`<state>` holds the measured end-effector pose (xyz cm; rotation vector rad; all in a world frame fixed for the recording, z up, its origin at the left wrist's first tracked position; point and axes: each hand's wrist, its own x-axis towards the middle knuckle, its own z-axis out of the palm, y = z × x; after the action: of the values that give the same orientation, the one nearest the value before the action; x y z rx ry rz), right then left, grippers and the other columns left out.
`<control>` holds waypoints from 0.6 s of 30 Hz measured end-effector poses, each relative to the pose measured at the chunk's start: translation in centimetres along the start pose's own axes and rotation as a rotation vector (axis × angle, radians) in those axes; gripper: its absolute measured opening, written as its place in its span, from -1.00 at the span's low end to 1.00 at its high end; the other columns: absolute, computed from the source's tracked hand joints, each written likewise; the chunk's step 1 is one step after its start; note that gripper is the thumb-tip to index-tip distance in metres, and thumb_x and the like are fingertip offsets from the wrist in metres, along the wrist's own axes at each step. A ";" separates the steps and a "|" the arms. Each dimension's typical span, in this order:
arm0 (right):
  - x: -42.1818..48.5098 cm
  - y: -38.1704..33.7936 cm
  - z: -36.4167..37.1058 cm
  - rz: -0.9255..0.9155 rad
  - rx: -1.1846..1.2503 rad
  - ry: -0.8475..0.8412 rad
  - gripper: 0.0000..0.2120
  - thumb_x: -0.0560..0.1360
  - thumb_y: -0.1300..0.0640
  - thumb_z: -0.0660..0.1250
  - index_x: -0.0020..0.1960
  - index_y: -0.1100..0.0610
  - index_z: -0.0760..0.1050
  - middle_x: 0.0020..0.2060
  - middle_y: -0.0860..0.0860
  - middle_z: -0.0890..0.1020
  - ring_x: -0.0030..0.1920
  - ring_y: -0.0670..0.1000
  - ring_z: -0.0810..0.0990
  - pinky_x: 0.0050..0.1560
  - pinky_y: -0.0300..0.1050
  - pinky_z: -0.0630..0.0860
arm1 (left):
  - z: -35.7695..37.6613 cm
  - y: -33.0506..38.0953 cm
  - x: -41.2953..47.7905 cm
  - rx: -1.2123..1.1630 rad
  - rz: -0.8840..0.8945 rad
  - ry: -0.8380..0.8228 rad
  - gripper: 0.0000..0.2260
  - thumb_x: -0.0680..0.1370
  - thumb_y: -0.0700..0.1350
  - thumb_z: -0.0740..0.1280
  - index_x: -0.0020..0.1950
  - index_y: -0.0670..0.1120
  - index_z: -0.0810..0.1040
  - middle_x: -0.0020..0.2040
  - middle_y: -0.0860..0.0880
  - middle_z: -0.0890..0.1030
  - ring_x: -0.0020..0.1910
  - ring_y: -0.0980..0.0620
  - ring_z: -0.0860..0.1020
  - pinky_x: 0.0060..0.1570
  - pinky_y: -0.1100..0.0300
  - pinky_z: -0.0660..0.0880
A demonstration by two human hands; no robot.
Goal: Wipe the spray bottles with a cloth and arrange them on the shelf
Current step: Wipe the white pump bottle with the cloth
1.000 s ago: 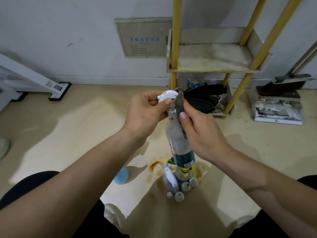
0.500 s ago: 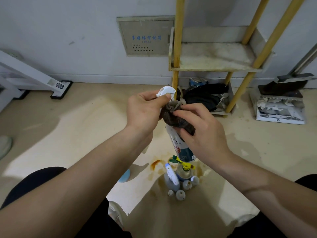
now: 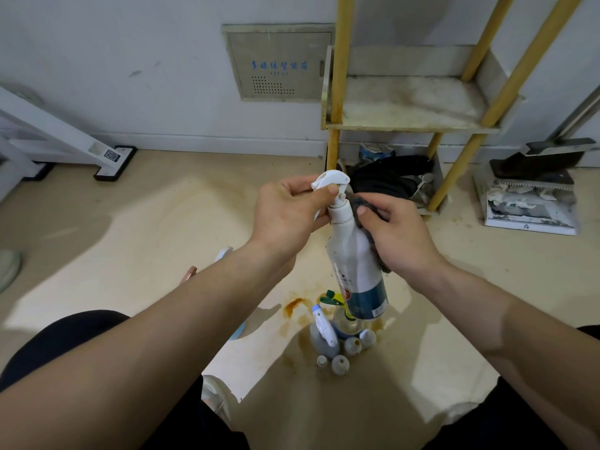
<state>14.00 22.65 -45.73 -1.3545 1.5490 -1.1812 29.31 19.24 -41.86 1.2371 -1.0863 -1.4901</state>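
Plastic, smooth and white, forms the tall round spray bottle [image 3: 352,254], which has a slim neck, a dark blue band of label near its base and a curved white spray head [image 3: 329,181] on top. The cloth [image 3: 368,237] is dark grey, limp and coarse-looking. Behind stands the shelf [image 3: 409,107], a stained pale board carried on yellow round posts.

The bottle hangs in the air between both hands, in front of the shelf and above a cluster of small bottles [image 3: 341,349] standing on the stained beige floor [image 3: 162,228]. Its long axis runs nearly upright, head up and base down, the base leaning slightly to the right. The head lies crosswise, reaching left.

The left hand [image 3: 287,214] pinches the spray head between thumb and curled fingers. The right hand [image 3: 397,235] curls round the cloth, its thumb pressing it against the bottle's shoulder.

Half a second ago the cloth was bunched round the neck, hiding it; now the neck is bare and the cloth lies down the bottle's right side.
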 end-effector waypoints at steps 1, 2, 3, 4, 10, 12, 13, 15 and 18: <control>-0.1 -0.1 0.2 -0.021 0.001 0.022 -0.73 0.63 0.20 0.25 0.16 -0.09 0.63 -0.03 -0.17 0.71 0.03 -0.15 0.65 0.10 -0.11 0.58 | 0.0 0.0 0.1 -0.016 -0.001 0.016 -0.87 0.55 -0.27 0.44 0.09 -0.22 0.69 -0.07 -0.16 0.73 -0.02 -0.10 0.71 -0.04 0.12 0.67; -0.2 -0.3 0.3 -0.044 -0.009 0.038 -0.74 0.62 0.18 0.28 0.21 -0.07 0.60 -0.01 -0.19 0.70 0.05 -0.18 0.64 0.13 -0.13 0.58 | 0.1 0.0 0.2 -0.034 -0.006 0.027 -0.85 0.55 -0.27 0.43 0.11 -0.24 0.68 -0.04 -0.18 0.73 -0.01 -0.12 0.71 -0.03 0.10 0.67; -0.4 -0.5 0.5 -0.068 -0.028 0.040 -0.74 0.59 0.15 0.34 0.25 -0.06 0.58 0.00 -0.22 0.68 0.06 -0.21 0.63 0.12 -0.18 0.57 | 0.1 0.1 0.3 -0.048 -0.013 0.030 -0.84 0.55 -0.26 0.44 0.12 -0.25 0.67 -0.03 -0.19 0.73 -0.01 -0.12 0.71 -0.04 0.10 0.67; -0.6 -0.5 0.7 -0.085 -0.048 0.031 -0.72 0.56 0.08 0.40 0.26 -0.07 0.55 0.01 -0.23 0.67 0.05 -0.23 0.62 0.09 -0.21 0.57 | 0.2 0.2 0.3 -0.047 -0.019 0.028 -0.83 0.55 -0.25 0.44 0.13 -0.25 0.67 -0.04 -0.18 0.73 -0.04 -0.09 0.72 -0.08 0.13 0.67; -0.5 -0.4 0.5 -0.112 -0.118 -0.002 -0.65 0.48 -0.01 0.49 0.25 -0.05 0.57 -0.01 -0.22 0.69 0.01 -0.24 0.64 0.00 -0.30 0.55 | 0.9 0.1 -0.5 0.034 -0.013 -0.020 -0.88 0.50 -0.24 0.49 0.03 -0.18 0.70 -0.17 -0.07 0.73 -0.16 0.05 0.71 -0.12 0.19 0.65; -0.3 -0.5 0.0 -0.133 -0.095 -0.026 -0.67 0.51 0.04 0.47 0.26 -0.02 0.57 0.01 -0.19 0.70 0.04 -0.20 0.65 0.07 -0.19 0.58 | 0.6 0.5 -0.4 0.054 -0.019 -0.067 -0.90 0.51 -0.17 0.49 0.01 -0.15 0.71 -0.12 -0.10 0.73 -0.12 0.00 0.69 0.00 0.09 0.67; -0.1 -0.5 -0.3 -0.140 -0.067 -0.044 -0.68 0.52 0.09 0.47 0.26 0.01 0.58 0.01 -0.16 0.70 0.05 -0.17 0.65 0.10 -0.11 0.59 | 0.4 0.8 -0.3 0.063 -0.027 -0.105 -0.89 0.54 -0.11 0.47 -0.01 -0.14 0.71 -0.10 -0.11 0.73 -0.11 -0.02 0.69 0.03 0.08 0.66; 0.3 -0.5 -0.9 -0.142 -0.009 -0.091 -0.71 0.52 0.19 0.45 0.23 0.03 0.59 0.01 -0.14 0.71 0.06 -0.13 0.66 0.12 -0.05 0.59 | -0.4 1.4 0.2 0.077 -0.055 -0.158 -0.78 0.60 0.01 0.37 -0.03 -0.12 0.70 -0.09 -0.11 0.73 -0.09 -0.06 0.69 -0.01 0.13 0.65; 0.4 -0.6 -1.2 -0.115 0.088 -0.177 -0.68 0.53 0.27 0.43 0.24 0.03 0.56 -0.02 -0.14 0.71 0.00 -0.18 0.67 -0.04 -0.27 0.57 | -1.7 1.6 1.1 0.163 -0.053 -0.184 -0.75 0.65 -0.05 0.29 0.06 -0.20 0.66 -0.10 -0.09 0.72 -0.04 -0.15 0.69 -0.01 0.08 0.66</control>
<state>12.98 22.44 -44.78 -1.4638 1.2950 -1.1514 31.05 17.67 -40.74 1.2672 -1.3279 -1.6060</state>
